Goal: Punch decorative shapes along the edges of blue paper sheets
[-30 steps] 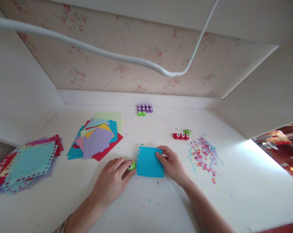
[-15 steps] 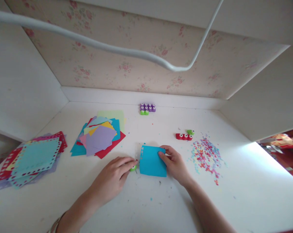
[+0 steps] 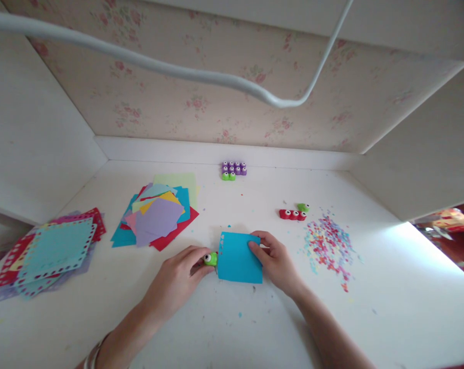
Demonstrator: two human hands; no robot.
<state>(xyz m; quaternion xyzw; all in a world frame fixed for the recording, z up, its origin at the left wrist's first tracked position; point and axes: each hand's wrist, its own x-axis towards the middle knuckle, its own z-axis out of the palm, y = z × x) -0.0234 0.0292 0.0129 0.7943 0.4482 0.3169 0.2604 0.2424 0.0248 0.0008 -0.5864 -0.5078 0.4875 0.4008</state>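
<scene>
My right hand (image 3: 273, 256) pinches the right edge of a blue square of paper (image 3: 239, 261), thumb on top. A short row of small punched holes runs down the upper part of the paper's left edge. At that same edge, below the holes, sits a small green craft punch (image 3: 210, 259) with a white button. My left hand (image 3: 181, 271) grips this punch between the thumb and fingers. Whether the paper is inside its slot I cannot tell.
Plain coloured paper (image 3: 158, 220) lies in a pile at the back left, with hole-edged sheets (image 3: 58, 246) farther left. Purple and green punches (image 3: 234, 170) stand near the wall. Red punches (image 3: 292, 214), a green punch (image 3: 303, 207) and scattered confetti (image 3: 327, 246) lie right.
My left fingers have come off the top of the green punch and now hold it at its sides, its button showing. The blue paper has shifted slightly left.
</scene>
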